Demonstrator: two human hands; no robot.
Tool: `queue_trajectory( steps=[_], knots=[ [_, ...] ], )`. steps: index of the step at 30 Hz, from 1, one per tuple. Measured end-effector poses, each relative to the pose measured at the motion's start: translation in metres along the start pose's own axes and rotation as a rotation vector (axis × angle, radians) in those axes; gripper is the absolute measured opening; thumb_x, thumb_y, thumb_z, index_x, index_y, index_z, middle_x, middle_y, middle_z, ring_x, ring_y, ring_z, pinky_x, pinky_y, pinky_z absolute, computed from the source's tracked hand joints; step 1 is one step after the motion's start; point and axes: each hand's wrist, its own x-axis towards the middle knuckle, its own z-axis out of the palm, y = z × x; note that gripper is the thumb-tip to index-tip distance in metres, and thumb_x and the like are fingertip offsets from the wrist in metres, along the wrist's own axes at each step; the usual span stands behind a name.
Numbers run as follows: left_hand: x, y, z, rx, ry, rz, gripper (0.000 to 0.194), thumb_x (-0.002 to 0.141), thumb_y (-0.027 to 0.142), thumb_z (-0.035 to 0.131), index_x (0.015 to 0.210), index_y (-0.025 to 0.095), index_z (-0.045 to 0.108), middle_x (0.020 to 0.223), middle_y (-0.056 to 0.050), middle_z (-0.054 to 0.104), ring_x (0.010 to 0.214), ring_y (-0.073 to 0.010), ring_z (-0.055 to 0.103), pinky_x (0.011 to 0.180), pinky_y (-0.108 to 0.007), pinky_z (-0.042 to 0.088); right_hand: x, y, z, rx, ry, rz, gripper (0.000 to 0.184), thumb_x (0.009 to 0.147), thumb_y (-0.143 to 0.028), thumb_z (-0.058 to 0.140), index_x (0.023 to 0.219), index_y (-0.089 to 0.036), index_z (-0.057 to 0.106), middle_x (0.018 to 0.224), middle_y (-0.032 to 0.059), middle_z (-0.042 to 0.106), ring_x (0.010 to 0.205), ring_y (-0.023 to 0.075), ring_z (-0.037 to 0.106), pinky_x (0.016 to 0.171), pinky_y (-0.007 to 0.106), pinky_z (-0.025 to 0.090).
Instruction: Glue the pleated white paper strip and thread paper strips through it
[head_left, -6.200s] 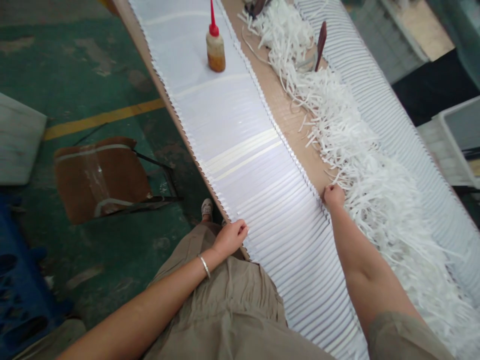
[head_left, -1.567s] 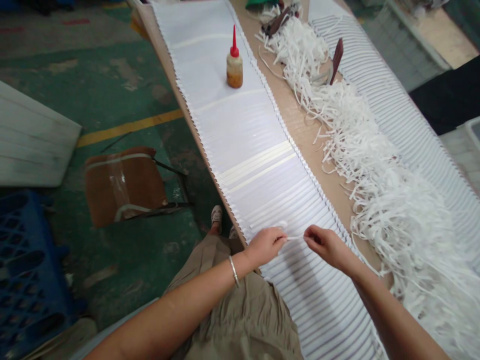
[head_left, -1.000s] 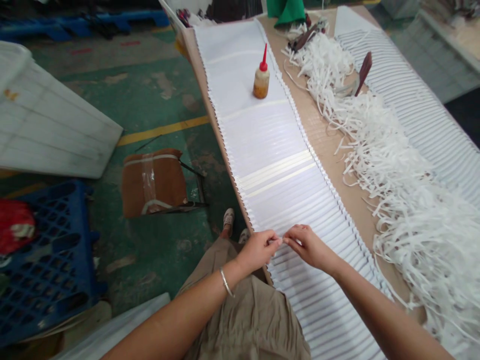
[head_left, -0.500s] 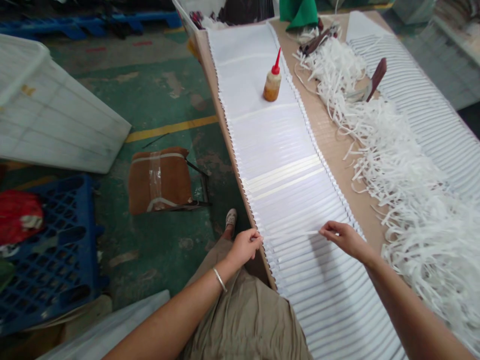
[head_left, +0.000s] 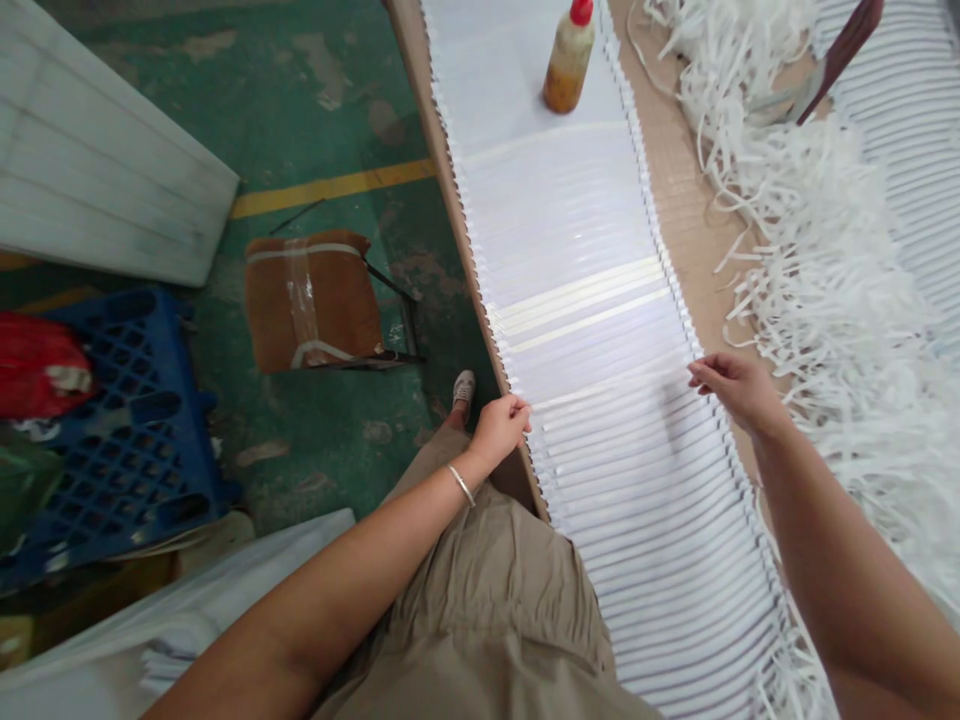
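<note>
A long row of overlapping white sheets (head_left: 600, 300) lies along the brown table (head_left: 682, 200). My left hand (head_left: 501, 424) pinches the near end of a thin white strip (head_left: 607, 392) at the sheets' left edge. My right hand (head_left: 731, 388) pinches the strip's other end at the right edge. The strip is stretched straight across the sheets between both hands.
A glue bottle with a red cap (head_left: 567, 60) stands on the sheets farther up. A big heap of loose white strips (head_left: 840, 290) covers the table's right side. On the green floor at left are a brown stool (head_left: 315, 300), a blue crate (head_left: 105, 430) and white boards (head_left: 97, 180).
My hands met at the sheets' middle, then drew apart to the left and right edges, stretching the strip across. The view has tilted down and nearer.
</note>
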Motion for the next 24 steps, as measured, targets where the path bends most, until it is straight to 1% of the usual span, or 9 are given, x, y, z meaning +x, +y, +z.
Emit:
queue_trajectory(
  steps=[3, 5, 8, 10, 14, 21, 24],
  knots=[
    [0.004, 0.003, 0.004, 0.031, 0.076, 0.001, 0.016, 0.089, 0.028, 0.061, 0.077, 0.019, 0.057, 0.061, 0.002, 0.062, 0.043, -0.0103, 0.052, 0.048, -0.022, 0.036, 0.014, 0.004, -0.001, 0.026, 0.034, -0.006, 0.057, 0.069, -0.071, 0.082, 0.083, -0.017, 0.071, 0.07, 0.0046, 0.071, 0.063, 0.0137, 0.064, 0.056, 0.024, 0.052],
    [0.007, 0.004, 0.005, 0.081, 0.108, 0.017, 0.017, 0.09, 0.028, 0.061, 0.076, 0.019, 0.056, 0.06, 0.002, 0.062, 0.045, -0.0112, 0.053, 0.05, -0.023, 0.037, 0.021, 0.006, 0.0, 0.062, 0.072, -0.002, 0.054, 0.068, -0.068, 0.084, 0.081, -0.018, 0.069, 0.068, 0.0033, 0.069, 0.063, 0.0142, 0.065, 0.055, 0.024, 0.053],
    [0.011, 0.004, 0.005, 0.158, 0.118, 0.046, 0.015, 0.091, 0.025, 0.056, 0.077, 0.019, 0.059, 0.061, 0.001, 0.063, 0.05, -0.0125, 0.056, 0.055, -0.024, 0.038, 0.03, 0.008, 0.002, 0.104, 0.115, 0.016, 0.049, 0.067, -0.061, 0.087, 0.079, -0.018, 0.066, 0.066, 0.0021, 0.068, 0.062, 0.0145, 0.066, 0.052, 0.023, 0.053],
    [0.013, 0.003, 0.005, 0.173, 0.135, 0.053, 0.014, 0.09, 0.024, 0.056, 0.078, 0.019, 0.059, 0.063, 0.001, 0.064, 0.054, -0.0135, 0.057, 0.057, -0.024, 0.039, 0.034, 0.009, 0.004, 0.101, 0.132, 0.021, 0.044, 0.07, -0.057, 0.086, 0.079, -0.018, 0.066, 0.067, 0.0024, 0.068, 0.062, 0.014, 0.066, 0.051, 0.022, 0.054],
    [0.016, -0.001, 0.006, 0.168, 0.161, 0.065, 0.017, 0.089, 0.029, 0.059, 0.075, 0.02, 0.057, 0.064, 0.0, 0.064, 0.059, -0.015, 0.059, 0.059, -0.025, 0.039, 0.04, 0.012, 0.008, 0.095, 0.143, 0.008, 0.037, 0.077, -0.051, 0.081, 0.081, -0.017, 0.067, 0.069, 0.0024, 0.068, 0.063, 0.0131, 0.066, 0.052, 0.021, 0.055],
    [0.018, -0.004, 0.007, 0.193, 0.177, 0.062, 0.017, 0.089, 0.029, 0.059, 0.074, 0.021, 0.055, 0.064, 0.0, 0.063, 0.06, -0.016, 0.06, 0.062, -0.026, 0.041, 0.047, 0.017, 0.013, 0.105, 0.169, 0.007, 0.037, 0.075, -0.049, 0.083, 0.08, -0.018, 0.064, 0.066, 0.0004, 0.065, 0.06, 0.0128, 0.064, 0.052, 0.022, 0.055],
    [0.016, 0.0, 0.006, 0.223, 0.183, 0.061, 0.019, 0.089, 0.03, 0.058, 0.073, 0.021, 0.055, 0.063, 0.0, 0.063, 0.061, -0.0164, 0.06, 0.064, -0.026, 0.041, 0.047, 0.014, 0.016, 0.063, 0.188, 0.015, 0.034, 0.077, -0.048, 0.079, 0.08, -0.018, 0.064, 0.064, -0.0002, 0.063, 0.059, 0.0123, 0.061, 0.053, 0.023, 0.055]
  ],
)
